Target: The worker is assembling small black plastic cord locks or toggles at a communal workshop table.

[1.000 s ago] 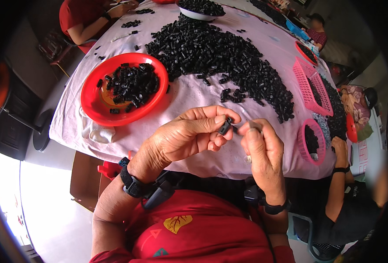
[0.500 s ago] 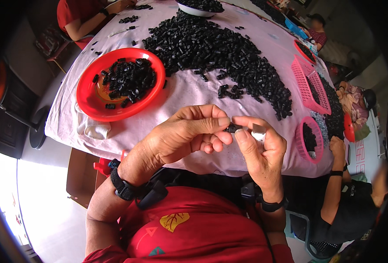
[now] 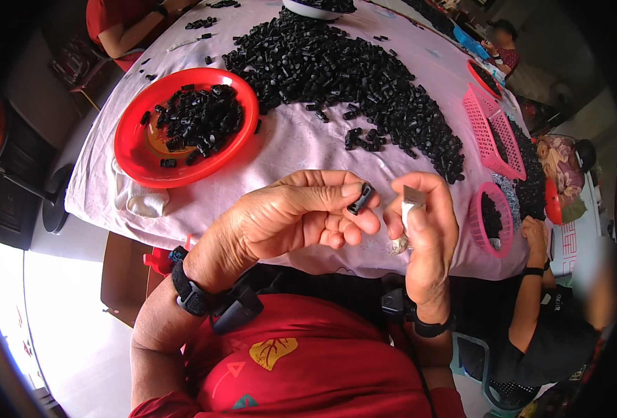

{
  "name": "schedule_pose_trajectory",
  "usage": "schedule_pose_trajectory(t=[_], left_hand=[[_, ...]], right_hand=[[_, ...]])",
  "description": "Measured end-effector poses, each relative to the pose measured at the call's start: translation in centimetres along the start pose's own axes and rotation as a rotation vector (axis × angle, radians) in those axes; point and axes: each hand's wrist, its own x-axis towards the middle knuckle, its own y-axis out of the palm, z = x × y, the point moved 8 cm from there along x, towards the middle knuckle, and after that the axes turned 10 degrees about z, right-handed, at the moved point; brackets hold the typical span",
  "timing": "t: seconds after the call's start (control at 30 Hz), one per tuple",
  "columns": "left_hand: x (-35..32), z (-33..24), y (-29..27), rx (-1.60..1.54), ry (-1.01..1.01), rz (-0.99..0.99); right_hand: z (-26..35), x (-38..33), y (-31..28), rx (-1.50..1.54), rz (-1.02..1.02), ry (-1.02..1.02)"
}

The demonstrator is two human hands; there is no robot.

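My left hand (image 3: 280, 212) pinches a small black plastic part (image 3: 361, 199) between thumb and forefinger, its other fingers curled beneath. Just to the right, my right hand (image 3: 430, 244) grips a small flat metal blade (image 3: 414, 196) with a white wrapped handle, the blade end pointing up. A narrow gap separates the two hands over the table's near edge. Beyond them spreads a large heap of similar black parts (image 3: 336, 76), with a few loose ones (image 3: 366, 140) closer in. A red plate (image 3: 128, 150) on the left holds more of these parts.
A pink tablecloth (image 3: 287, 143) covers the table. Crumpled white cloth (image 3: 145, 203) lies by the plate. On the right stand a pink rectangular basket (image 3: 481, 132) and a pink oval basket (image 3: 477, 221). Co-workers sit around the table; one's hand (image 3: 534, 233) is at the right. A white bowl (image 3: 312, 12) stands far back.
My hands have drawn apart, the right one with its blade moving off the black part. The part in my left hand is now tilted more upright and shows more fully.
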Motion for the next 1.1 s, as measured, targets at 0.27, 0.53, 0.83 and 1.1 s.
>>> schedule_pose_trajectory(t=[0.27, 0.53, 0.83, 1.1], left_hand=[[0.1, -0.5, -0.1, 0.032, 0.107, 0.037], [0.2, -0.2, -0.1, 0.037, 0.085, 0.011], [0.3, 0.2, -0.2, 0.082, 0.075, -0.029], [0.3, 0.3, -0.4, 0.073, 0.077, -0.038]], right_hand=[[-0.1, 0.1, 0.7, -0.113, 0.055, 0.039], [-0.1, 0.2, 0.9, -0.379, 0.053, -0.042], [1.2, 0.5, 1.6, -0.609, 0.030, -0.110], [1.1, 0.4, 1.6, -0.643, 0.028, -0.108]])
